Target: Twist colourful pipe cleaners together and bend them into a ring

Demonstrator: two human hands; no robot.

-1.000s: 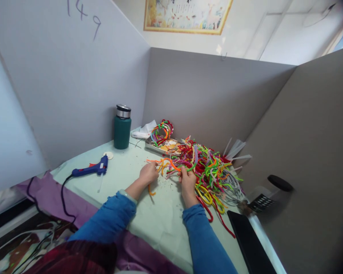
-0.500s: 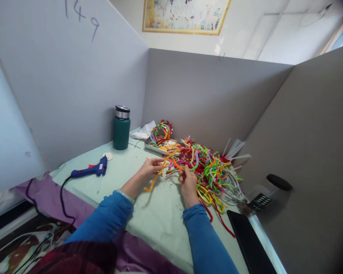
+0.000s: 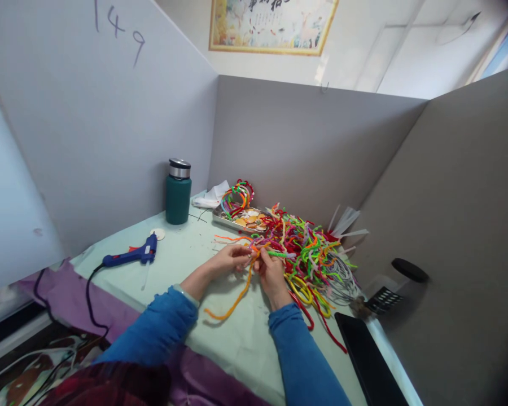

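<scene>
My left hand is closed in a pinch on a yellow-orange pipe cleaner, whose long end curves down over the table. Close beside it, almost touching, my right hand grips a multicoloured pipe cleaner, green and lilac where it sticks out to the right. The two strands meet between my fingertips; how they cross there is hidden. Just beyond the right hand lies a tangled heap of coloured pipe cleaners.
At the back sit a metal tray of small pieces and a ring of coloured pipe cleaners. A green bottle and a blue glue gun with a cord are on the left. A black flat object lies along the right edge.
My hands have come together, the left one moving right and the right one slightly left. Both pipe cleaners now meet between the fingers, and the yellow-orange end hangs lower.
</scene>
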